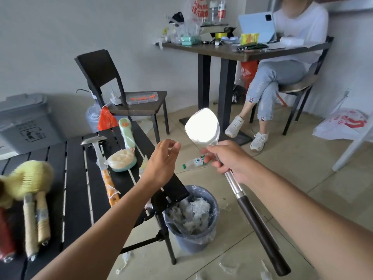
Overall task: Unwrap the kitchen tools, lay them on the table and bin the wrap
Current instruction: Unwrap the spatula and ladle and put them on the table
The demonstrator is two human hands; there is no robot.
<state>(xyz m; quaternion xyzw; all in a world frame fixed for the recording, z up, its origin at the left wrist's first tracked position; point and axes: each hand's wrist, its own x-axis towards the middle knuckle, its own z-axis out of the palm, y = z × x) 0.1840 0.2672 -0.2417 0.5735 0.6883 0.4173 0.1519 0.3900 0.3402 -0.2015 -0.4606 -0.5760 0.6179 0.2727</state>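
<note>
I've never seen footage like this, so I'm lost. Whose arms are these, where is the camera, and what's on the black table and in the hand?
No machine here: a person works with bare hands. The single picture comes from a wide-angle camera worn on their head, looking forward and down. The right hand grips a shiny metal spatula just below its blade. The left hand is raised beside it; whether it pinches clear film I cannot tell. On the black slatted table lie an orange-handled tool, a green-handled sponge brush and yellow brushes. A bin beside the table holds crumpled clear wrap.
</note>
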